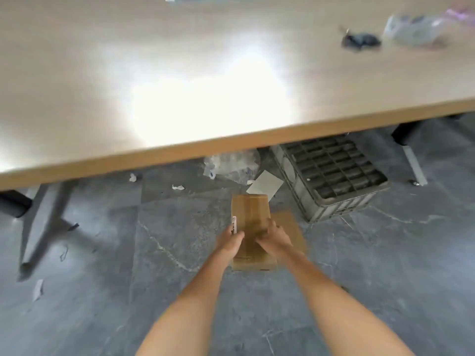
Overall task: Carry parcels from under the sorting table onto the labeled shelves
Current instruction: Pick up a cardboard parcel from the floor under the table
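Both bare forearms reach forward over the grey floor (102, 291). The left hand (229, 242) and right hand (275, 240) clasp a brown parcel (250, 214) from either side; motion blur hides whether it is lifted. A flat cardboard piece (290, 227) lies just beside it. Beyond, a grey crate (331, 173) and crumpled plastic (228, 165) sit under the table (128, 73).

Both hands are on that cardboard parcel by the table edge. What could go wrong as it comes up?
The left hand and right hand grip only the near half of the parcel, so its far end may tip. A second flat box lies beneath and could drag along. Rising straight up risks hitting the table edge.
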`<state>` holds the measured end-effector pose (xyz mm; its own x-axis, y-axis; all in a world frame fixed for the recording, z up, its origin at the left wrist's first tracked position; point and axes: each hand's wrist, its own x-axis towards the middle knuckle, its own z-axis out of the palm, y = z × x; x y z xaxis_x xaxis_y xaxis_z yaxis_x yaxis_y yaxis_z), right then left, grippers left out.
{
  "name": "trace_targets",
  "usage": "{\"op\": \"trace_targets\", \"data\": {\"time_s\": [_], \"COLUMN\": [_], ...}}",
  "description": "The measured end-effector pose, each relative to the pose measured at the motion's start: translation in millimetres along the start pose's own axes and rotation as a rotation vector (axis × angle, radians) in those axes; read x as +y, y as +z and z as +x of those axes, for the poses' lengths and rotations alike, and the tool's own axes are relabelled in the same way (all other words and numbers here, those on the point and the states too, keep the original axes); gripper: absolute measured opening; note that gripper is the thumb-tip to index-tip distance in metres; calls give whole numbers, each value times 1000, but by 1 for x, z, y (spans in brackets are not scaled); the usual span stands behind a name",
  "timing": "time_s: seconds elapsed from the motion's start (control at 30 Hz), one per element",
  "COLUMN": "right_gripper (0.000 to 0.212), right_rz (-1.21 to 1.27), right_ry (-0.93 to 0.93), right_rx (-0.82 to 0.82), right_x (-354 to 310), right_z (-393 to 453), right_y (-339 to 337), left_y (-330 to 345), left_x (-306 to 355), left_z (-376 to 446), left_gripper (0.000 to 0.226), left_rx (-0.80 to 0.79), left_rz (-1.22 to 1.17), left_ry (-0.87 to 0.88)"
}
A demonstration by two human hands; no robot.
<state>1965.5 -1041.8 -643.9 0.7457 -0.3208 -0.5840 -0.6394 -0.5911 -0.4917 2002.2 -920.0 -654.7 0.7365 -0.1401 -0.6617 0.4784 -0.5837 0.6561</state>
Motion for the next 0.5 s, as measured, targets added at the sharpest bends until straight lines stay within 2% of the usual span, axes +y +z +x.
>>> {"op": "trace_targets", "data": {"time_s": [0.23, 0.33, 0.5], "right_gripper": [76, 74, 67], "right_rz": [57, 96, 216], "right_ry": [28, 46, 181], "right_rx": [-33, -32, 13], "right_x": [-52, -61, -62], "right_z": [-136, -195, -276], "right_y": [-106, -144, -193], "left_y": [-45, -54, -54], "left_x": [92, 122, 168], "left_z": [-155, -217, -286], "left_gripper": [60, 56, 64], "left_rx": [-51, -110, -233], "left_rz": [7, 13, 90], "left_ry": [30, 32, 30]}}
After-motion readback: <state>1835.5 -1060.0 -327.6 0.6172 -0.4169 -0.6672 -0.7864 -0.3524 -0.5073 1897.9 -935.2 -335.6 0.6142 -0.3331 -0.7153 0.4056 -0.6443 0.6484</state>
